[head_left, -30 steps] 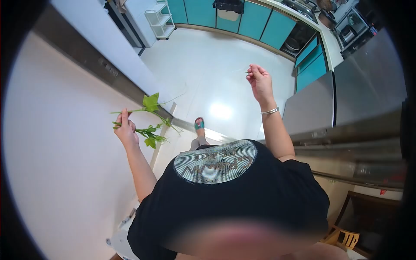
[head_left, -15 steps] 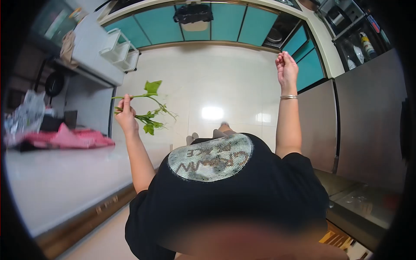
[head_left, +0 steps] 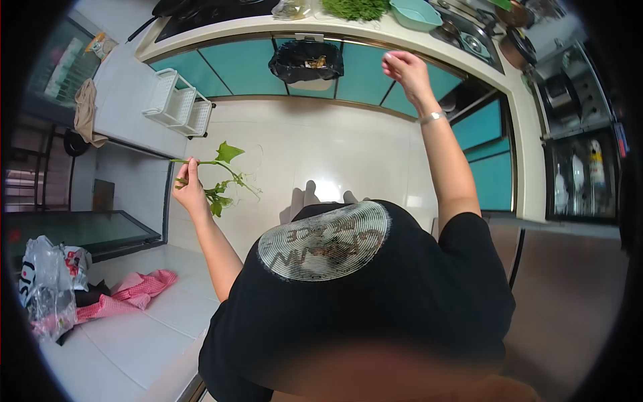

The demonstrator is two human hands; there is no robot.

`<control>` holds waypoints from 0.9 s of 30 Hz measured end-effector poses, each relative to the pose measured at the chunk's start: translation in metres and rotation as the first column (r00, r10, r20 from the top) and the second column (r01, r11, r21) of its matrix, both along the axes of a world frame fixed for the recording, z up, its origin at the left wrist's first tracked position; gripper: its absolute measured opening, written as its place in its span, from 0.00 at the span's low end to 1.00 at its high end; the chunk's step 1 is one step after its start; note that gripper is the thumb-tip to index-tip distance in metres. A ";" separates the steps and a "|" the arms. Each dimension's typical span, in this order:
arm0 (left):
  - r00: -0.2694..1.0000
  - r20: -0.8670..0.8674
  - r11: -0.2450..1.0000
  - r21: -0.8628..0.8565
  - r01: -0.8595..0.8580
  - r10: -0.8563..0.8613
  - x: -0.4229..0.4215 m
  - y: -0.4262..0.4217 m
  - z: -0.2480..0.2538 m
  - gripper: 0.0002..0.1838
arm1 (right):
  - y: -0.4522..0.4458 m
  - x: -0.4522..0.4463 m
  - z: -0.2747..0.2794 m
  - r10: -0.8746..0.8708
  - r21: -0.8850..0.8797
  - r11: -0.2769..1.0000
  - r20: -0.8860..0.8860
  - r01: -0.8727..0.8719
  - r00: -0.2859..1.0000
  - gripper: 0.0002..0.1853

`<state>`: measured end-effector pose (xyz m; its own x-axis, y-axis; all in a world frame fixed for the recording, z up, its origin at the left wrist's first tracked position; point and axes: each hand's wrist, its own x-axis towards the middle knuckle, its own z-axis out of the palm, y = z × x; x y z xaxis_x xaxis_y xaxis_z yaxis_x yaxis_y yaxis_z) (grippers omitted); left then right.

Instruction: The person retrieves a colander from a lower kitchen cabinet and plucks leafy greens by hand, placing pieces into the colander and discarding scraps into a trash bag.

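My left hand (head_left: pixel 191 190) is closed around several green leafy stems (head_left: pixel 226 175) on the left; their leaves and thin tendrils point to the right over the floor. My right hand (head_left: pixel 406 72) is raised in front of the teal cabinets, to the right of a black-lined trash bin (head_left: pixel 307 61). Its fingertips are pinched together, and whatever is between them is too small to make out. On the counter beyond lie a pile of fine greens (head_left: pixel 355 8) and a light teal basin (head_left: pixel 416 15).
A white rolling rack (head_left: pixel 177 104) stands at the left by the grey side panel. Plastic bags (head_left: pixel 50 281) and a pink cloth (head_left: pixel 134 295) lie at lower left. A stove is at the far left of the counter (head_left: pixel 248 25), a sink (head_left: pixel 469 41) to the right; the fridge (head_left: pixel 569 288) stands at lower right.
The view has moved forward into the kitchen, so the counter and bin show more fully. My right hand has shifted from before the right cabinets towards the bin. My left hand still holds the stems.
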<state>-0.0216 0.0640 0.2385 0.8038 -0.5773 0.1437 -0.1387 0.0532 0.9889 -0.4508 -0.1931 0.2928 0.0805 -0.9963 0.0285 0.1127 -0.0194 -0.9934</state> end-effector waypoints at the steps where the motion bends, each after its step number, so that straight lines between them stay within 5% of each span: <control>1: 1.000 -0.002 1.000 0.008 -0.012 0.012 0.001 -0.009 -0.003 0.12 | -0.025 0.018 0.001 0.025 -0.005 1.000 -0.019 -0.026 0.999 0.11; 10: 0.996 -0.083 0.997 0.075 -0.008 0.015 0.049 -0.197 -0.038 0.12 | -0.270 0.147 -0.046 0.042 -0.228 0.966 -0.327 -0.122 0.944 0.11; 19: 0.997 0.002 0.997 0.027 0.075 -0.075 0.094 -0.357 0.025 0.13 | -0.385 0.204 -0.080 -0.040 -0.244 0.965 -0.494 -0.094 0.869 0.10; 24: 0.998 -0.035 0.990 0.129 0.063 -0.058 0.089 -0.383 0.022 0.13 | -0.395 0.204 -0.144 0.333 0.112 0.937 -0.566 -0.330 0.754 0.12; 27: 0.995 -0.013 0.988 0.119 0.099 -0.098 0.089 -0.398 0.010 0.13 | -0.395 0.206 -0.169 0.646 0.454 0.761 -0.591 -0.463 0.482 0.18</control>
